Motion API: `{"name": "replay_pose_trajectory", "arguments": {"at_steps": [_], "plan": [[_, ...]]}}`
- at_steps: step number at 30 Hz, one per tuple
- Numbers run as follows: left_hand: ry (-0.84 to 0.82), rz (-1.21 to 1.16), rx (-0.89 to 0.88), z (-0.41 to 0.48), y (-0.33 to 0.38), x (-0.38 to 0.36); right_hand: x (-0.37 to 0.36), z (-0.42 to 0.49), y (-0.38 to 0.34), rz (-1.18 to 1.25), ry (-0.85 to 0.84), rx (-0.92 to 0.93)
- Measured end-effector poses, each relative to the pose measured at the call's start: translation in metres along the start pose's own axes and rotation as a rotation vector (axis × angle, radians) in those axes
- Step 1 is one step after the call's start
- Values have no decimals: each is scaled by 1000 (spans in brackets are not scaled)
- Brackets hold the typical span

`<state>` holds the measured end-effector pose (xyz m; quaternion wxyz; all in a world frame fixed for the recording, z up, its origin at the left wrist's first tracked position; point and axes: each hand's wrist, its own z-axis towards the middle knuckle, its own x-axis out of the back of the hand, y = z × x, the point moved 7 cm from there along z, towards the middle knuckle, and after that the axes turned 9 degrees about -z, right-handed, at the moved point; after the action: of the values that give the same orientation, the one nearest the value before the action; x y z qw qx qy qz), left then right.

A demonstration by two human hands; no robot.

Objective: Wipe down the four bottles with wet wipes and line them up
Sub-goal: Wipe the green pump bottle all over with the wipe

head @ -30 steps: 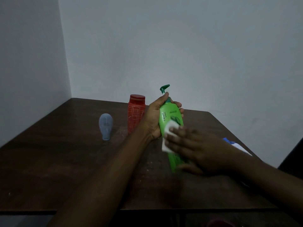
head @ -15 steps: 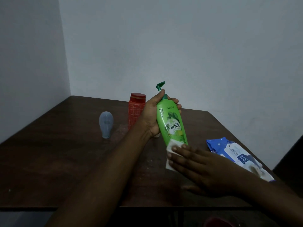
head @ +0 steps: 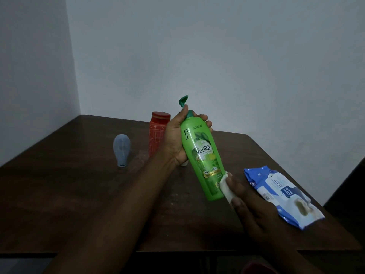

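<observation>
My left hand (head: pixel 174 138) grips the neck and upper body of a green pump shampoo bottle (head: pixel 203 155), held tilted above the table. My right hand (head: pixel 250 206) pinches a white wet wipe (head: pixel 226 186) against the bottle's lower right side. A red bottle with a red cap (head: pixel 157 133) stands behind my left hand. A small grey-blue bottle (head: pixel 121 150) stands on its cap further left. A small white object shows just below my left palm, mostly hidden.
A blue and white pack of wet wipes (head: pixel 280 194) lies on the right part of the dark wooden table (head: pixel 79 194). Walls meet in a corner behind the table. The table's front edge runs just below my forearms.
My right hand slid the wipe down the green bottle from its middle to its lower right side. The label now faces me.
</observation>
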<state>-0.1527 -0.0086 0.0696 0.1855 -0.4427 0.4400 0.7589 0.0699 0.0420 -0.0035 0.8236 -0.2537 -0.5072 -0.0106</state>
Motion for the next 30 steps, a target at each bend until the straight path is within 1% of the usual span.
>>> {"name": "replay_pose_trajectory", "arguments": {"at_steps": [1,2,3,4,6,8,10,12,16,20,22,24,25,27,30], "plan": [[1,6,-2,0,-1,0,3,-6,-6,103,127,-43],[0,9,-2,1,-1,1,3,-11,-12,246,203,-97],[-1,9,-1,1,-2,1,1,-13,-17,466,232,-161],[-3,8,-1,1,-2,1,-3,-17,-22,707,219,-224],[-11,5,-1,1,-3,0,-17,-8,-17,1086,228,-377],[-23,-1,0,0,-3,-1,-26,-2,-13,1295,218,-486],[-43,-6,8,0,-3,-4,-31,2,-16,1386,149,-534],[-62,-5,18,-2,-4,-6,-32,6,-25,1411,51,-550],[-73,-11,44,-3,-11,-9,-36,10,-46,1569,-220,-512],[-69,27,88,-1,-18,-10,-37,9,-52,1696,-313,-462],[-60,104,116,1,-22,-8,-34,7,-52,1728,-283,-456],[-4,181,135,4,-27,-3,-29,7,-52,1795,-198,-462],[23,214,147,4,-29,-1,-26,8,-48,1804,-132,-481],[65,289,156,3,-32,2,-21,9,-37,1745,29,-522],[75,393,130,5,-30,5,-10,9,-25,1679,234,-550]]}}
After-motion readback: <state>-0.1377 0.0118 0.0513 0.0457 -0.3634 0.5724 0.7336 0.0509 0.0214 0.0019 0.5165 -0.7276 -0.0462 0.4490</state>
